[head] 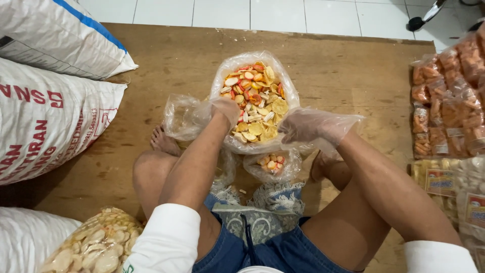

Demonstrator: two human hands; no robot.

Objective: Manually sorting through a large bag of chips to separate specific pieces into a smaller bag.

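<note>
I sit cross-legged on a wooden board. A large clear plastic bag (221,76) in front of me is full of yellow, orange and white crackers (255,98). My left hand (225,108), in a loose clear plastic glove, reaches into the bag's left side among the crackers. My right hand (303,126), gloved the same way, hovers with curled fingers at the bag's right rim, and I cannot see anything in it. A small clear bag (273,164) holding a few crackers lies between my legs.
Big white woven sacks (45,111) lie at the left. A clear bag of pale crackers (96,247) rests by my left knee. Stacked packets of orange and pale snacks (449,116) line the right edge. White tiled floor (252,12) lies beyond the board (166,60).
</note>
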